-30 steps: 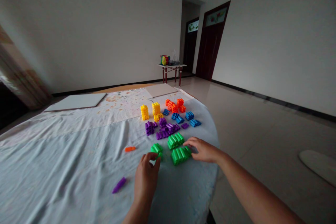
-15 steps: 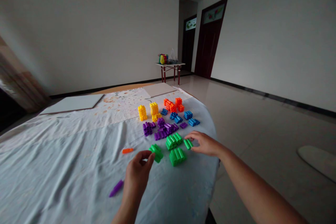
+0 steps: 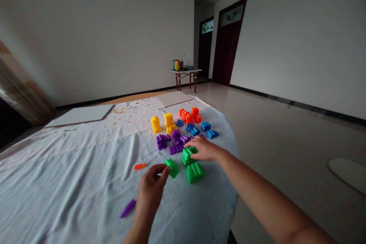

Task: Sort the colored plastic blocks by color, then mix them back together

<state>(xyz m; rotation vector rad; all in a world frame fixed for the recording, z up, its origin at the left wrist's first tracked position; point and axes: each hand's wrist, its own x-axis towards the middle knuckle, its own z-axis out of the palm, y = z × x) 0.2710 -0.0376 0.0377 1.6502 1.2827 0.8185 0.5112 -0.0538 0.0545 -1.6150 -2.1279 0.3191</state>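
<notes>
My left hand (image 3: pixel 153 183) pinches a green building block cluster (image 3: pixel 172 168) of joined tubes just above the cloth. My right hand (image 3: pixel 201 148) reaches over an upright green block stack (image 3: pixel 188 156), thumb and fingers closed at its top. A small green piece seems to be in that grip, though the fingers partly cover it. Nearer to me sits another green block stack (image 3: pixel 195 172). Purple blocks (image 3: pixel 175 148) lie just beyond, some behind my right hand. A loose orange piece (image 3: pixel 140 166) and a pointed purple piece (image 3: pixel 128 208) rest by my left hand.
Farther back stand yellow blocks (image 3: pixel 156 124), orange blocks (image 3: pixel 185 116) and blue blocks (image 3: pixel 206 126). Two flat boards (image 3: pixel 80 115) lie on the cloth-covered table (image 3: pixel 97 183), whose rounded edge is at right. A small table (image 3: pixel 185 71) with bags stands by the wall.
My right hand has moved left, from beside the green stacks to the top of the farther one. The small green piece has left its spot at the right. My left hand keeps its hold.
</notes>
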